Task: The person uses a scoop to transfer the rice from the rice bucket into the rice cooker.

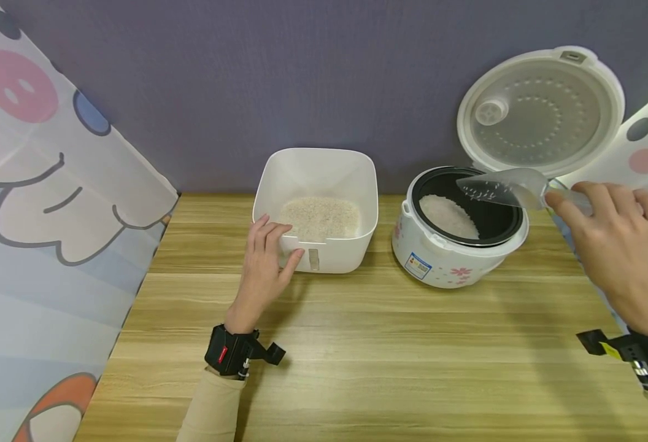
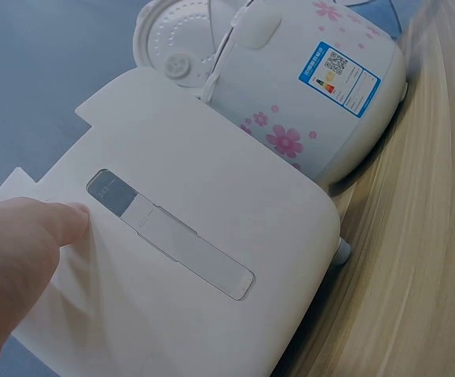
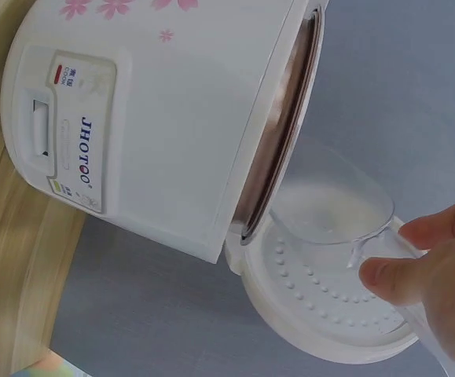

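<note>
My left hand point(image 1: 263, 261) holds the front left edge of a white rice bin point(image 1: 346, 255), its fingers over the rim and its thumb point(image 2: 66, 224) against the outer wall. Pale rice point(image 1: 320, 218) covers the bin's bottom. On the right, my right hand point(image 1: 622, 245) grips the handle of a clear plastic scoop point(image 1: 514, 184). The scoop's tip hangs, tilted down, over the open rice cooker point(image 1: 440, 270), with some grains on it. A heap of white rice point(image 1: 448, 217) lies at the left side of the cooker's dark inner pot point(image 1: 492, 227).
The cooker's lid point(image 1: 542, 113) stands raised at the back, near the grey wall point(image 1: 235, 92). Bin and cooker stand side by side, a narrow gap apart, on a wood-grain table point(image 1: 368, 362). Cartoon-printed sheets point(image 1: 53, 276) flank the table.
</note>
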A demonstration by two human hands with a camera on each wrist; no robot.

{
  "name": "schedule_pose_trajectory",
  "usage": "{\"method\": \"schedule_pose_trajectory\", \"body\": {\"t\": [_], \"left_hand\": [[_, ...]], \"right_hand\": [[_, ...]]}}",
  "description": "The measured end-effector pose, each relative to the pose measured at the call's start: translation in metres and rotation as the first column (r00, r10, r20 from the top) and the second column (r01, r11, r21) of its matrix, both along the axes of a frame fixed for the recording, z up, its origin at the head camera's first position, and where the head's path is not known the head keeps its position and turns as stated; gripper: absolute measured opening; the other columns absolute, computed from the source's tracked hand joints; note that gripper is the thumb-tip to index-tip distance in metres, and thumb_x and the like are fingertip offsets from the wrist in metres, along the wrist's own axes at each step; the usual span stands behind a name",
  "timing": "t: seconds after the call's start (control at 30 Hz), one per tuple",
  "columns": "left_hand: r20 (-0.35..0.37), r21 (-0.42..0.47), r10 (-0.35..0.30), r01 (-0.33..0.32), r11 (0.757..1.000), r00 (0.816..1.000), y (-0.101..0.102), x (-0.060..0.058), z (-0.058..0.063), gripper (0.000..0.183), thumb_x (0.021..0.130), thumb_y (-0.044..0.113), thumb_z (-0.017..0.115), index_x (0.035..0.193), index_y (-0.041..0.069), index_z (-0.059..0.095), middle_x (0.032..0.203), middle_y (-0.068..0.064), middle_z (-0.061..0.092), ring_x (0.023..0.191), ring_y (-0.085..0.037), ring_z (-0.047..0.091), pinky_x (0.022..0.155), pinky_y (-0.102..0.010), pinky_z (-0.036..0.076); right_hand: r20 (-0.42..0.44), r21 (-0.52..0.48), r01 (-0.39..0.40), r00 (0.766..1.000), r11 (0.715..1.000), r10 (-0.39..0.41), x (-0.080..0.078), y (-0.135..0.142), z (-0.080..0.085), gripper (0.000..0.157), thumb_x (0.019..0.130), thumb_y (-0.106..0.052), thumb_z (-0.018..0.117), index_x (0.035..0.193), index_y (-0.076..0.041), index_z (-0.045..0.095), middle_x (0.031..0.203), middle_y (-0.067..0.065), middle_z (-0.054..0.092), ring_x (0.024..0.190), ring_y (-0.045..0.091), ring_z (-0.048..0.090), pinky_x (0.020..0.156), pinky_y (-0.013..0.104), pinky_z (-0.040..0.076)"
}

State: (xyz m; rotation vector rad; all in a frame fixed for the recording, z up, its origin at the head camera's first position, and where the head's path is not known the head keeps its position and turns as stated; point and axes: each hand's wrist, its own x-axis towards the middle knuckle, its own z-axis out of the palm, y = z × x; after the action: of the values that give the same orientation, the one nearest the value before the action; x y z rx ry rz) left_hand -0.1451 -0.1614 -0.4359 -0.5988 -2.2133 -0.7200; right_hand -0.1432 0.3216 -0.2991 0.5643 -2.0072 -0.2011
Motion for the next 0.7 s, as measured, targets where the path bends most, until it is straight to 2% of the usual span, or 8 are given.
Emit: {"method": "schedule_pose_trajectory", "body": {"t": [0.13,0.3,0.47,0.6,0.7], "left_hand": [[0.006,0.000,-0.001,0.001,1.000,1.000,0.0001,0.0001,0.0000,0.047,0.106,0.037,0.057,0.131,-0.002,0.051,0.129,-0.021,0.050,0.142,-0.043,0.036,0.127,-0.049,0.023],[0.010,-0.003,-0.002,0.002,1.000,1.000,-0.0002,0.0001,-0.0006,0.046,0.106,0.037,0.056,0.131,-0.002,0.051,0.129,-0.020,0.050,0.142,-0.042,0.036,0.127,-0.048,0.023],[0.005,-0.015,0.000,0.001,1.000,1.000,-0.0004,-0.0001,-0.0004,0.047,0.106,0.037,0.056,0.131,-0.003,0.051,0.129,-0.021,0.050,0.142,-0.043,0.036,0.127,-0.048,0.023],[0.005,-0.023,0.002,-0.002,1.000,1.000,-0.0008,0.0000,-0.0002,0.048,0.106,0.038,0.056,0.131,-0.003,0.051,0.129,-0.021,0.050,0.142,-0.043,0.036,0.127,-0.047,0.023],[-0.001,-0.018,-0.001,0.001,1.000,1.000,-0.0007,-0.0002,-0.0005,0.048,0.106,0.038,0.056,0.131,-0.003,0.051,0.129,-0.022,0.050,0.142,-0.043,0.036,0.127,-0.048,0.023]], "right_hand": [[-0.042,-0.024,0.004,0.999,1.000,-0.005,-0.0018,-0.0020,-0.0026,0.014,0.101,-0.013,0.061,0.102,-0.002,0.070,0.101,0.024,0.069,0.087,0.048,0.065,0.073,0.062,0.044],[-0.023,-0.043,0.012,1.000,0.999,-0.013,0.0002,-0.0011,-0.0034,0.011,0.100,-0.005,0.061,0.103,-0.003,0.071,0.102,0.024,0.069,0.088,0.049,0.063,0.076,0.063,0.042],[-0.030,-0.051,0.010,0.999,0.999,-0.012,0.0001,-0.0004,-0.0059,0.020,0.099,0.003,0.055,0.106,-0.006,0.072,0.104,0.023,0.069,0.088,0.049,0.063,0.077,0.062,0.041],[-0.027,-0.096,0.011,1.000,0.995,-0.013,0.0015,-0.0015,-0.0063,0.015,0.099,-0.002,0.059,0.104,-0.005,0.073,0.105,0.024,0.071,0.090,0.050,0.064,0.078,0.064,0.043],[0.031,-0.136,0.033,0.999,0.990,-0.029,0.0049,0.0006,-0.0061,0.016,0.102,-0.011,0.060,0.110,-0.006,0.073,0.111,0.026,0.071,0.097,0.053,0.063,0.083,0.067,0.045]]}}
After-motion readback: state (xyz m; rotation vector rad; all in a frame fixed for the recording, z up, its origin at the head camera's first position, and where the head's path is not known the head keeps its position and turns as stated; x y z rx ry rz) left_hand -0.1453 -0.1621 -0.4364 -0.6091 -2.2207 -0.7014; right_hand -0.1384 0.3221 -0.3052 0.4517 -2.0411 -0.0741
